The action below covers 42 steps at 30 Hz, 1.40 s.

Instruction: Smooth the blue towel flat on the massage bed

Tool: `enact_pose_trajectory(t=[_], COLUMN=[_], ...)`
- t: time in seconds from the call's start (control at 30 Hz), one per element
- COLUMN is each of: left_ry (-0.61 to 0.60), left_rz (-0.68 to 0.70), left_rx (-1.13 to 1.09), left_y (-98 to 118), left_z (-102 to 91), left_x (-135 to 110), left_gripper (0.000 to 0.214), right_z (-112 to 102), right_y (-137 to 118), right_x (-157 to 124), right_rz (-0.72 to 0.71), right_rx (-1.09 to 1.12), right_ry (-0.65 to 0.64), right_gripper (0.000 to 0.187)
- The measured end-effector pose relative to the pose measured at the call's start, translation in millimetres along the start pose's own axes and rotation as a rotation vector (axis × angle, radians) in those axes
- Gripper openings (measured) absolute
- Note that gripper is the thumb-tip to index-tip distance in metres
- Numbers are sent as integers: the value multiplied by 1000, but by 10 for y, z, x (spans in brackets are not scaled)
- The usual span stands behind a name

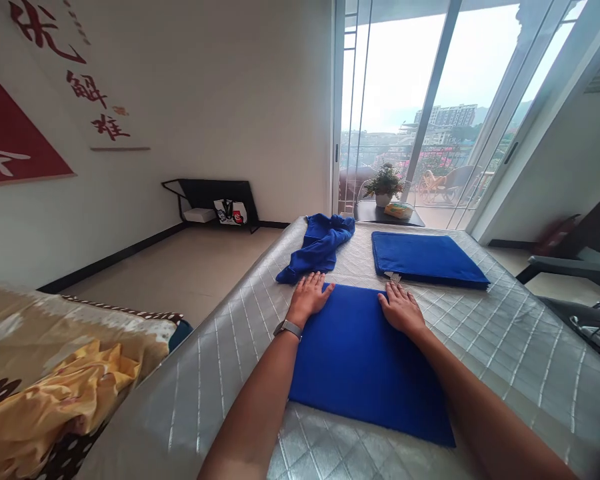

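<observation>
A blue towel [363, 363] lies spread flat on the silver quilted mattress [505, 333] in front of me. My left hand [310, 297] rests flat on its far left corner, fingers stretched out; a grey watch sits on that wrist. My right hand [400, 308] presses flat on the far right corner, fingers apart. Beyond my right hand lies a folded blue towel [427, 259]. A crumpled blue towel [317, 247] lies beyond my left hand.
A yellow and brown patterned quilt [55, 373] is bunched at the left. A small dark table [387, 215] with a potted plant [384, 183] stands past the mattress by the glass balcony doors. A black rack [215, 197] leans on the far wall.
</observation>
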<state>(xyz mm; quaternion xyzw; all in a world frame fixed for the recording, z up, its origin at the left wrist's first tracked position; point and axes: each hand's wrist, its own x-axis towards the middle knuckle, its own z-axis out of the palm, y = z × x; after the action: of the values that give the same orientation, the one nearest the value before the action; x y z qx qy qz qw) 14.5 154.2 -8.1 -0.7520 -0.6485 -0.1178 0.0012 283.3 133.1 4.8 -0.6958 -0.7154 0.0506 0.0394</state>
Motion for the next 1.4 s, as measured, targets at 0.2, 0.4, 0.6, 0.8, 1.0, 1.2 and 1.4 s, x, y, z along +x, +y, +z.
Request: enact_pose_trajectory(t=[0.2,0.4,0.6,0.8,1.0,1.2,1.4], left_ry=[1,9,36,57,83,146,201], left_rz=[-15,-5,-2,4,-12,-18,15], left_rx=[-9,12,2,-31,-53,-29,21], left_y=[9,2,-3,5,16,43,80], left_z=[13,42,77,65,48,-32,-87], left_x=[8,17,18,17,26,-21,-54], left_gripper=[71,70,69,66,65,63,58], right_z=[-20,24,19,-30,-53,-68,-70], right_y=[19,273,423,344,321,306,297], right_x=[23,-28,-176,-204,-225,-239,-250], right_rz=[-20,-88,-101,-76,-63,-51,-49], right_rx=[36,54,22,-1,-5,9,22], right_ry=[-37,-44,-36,-41,-42,-46,-24], right_gripper=[74,73,74,73,71,71,71])
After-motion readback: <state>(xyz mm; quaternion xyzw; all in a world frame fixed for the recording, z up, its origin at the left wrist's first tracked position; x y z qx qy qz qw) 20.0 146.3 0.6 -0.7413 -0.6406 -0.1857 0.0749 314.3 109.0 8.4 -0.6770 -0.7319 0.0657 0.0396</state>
